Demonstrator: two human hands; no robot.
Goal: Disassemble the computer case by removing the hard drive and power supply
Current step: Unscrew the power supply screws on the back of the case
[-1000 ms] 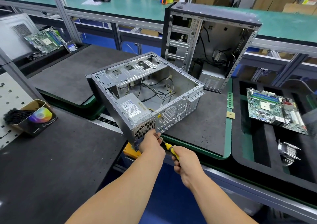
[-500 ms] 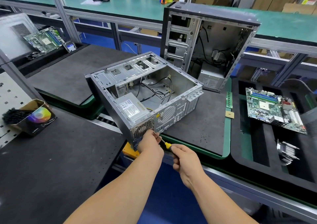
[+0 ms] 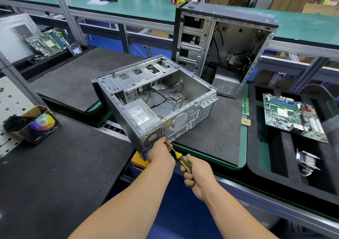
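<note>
Case point(image 3: 146, 95): lies open on the bench point(image 3: 216, 134).
PSU point(image 3: 141, 115): inside the case's near corner.
Left hand point(image 3: 160, 155): fingers curled against the case's rear grille.
Right hand point(image 3: 197, 174): grips screwdriver point(image 3: 178, 156), tip at the case's rear.

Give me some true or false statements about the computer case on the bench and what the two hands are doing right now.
1. The right hand grips a yellow and black screwdriver. True.
2. The power supply is out of the case. False: it sits inside, at the near corner.
3. The left hand rests at the case's rear corner. True.
4. A motherboard is mounted in this case. False: only loose cables show.
5. A second case stands upright behind. True.
</note>
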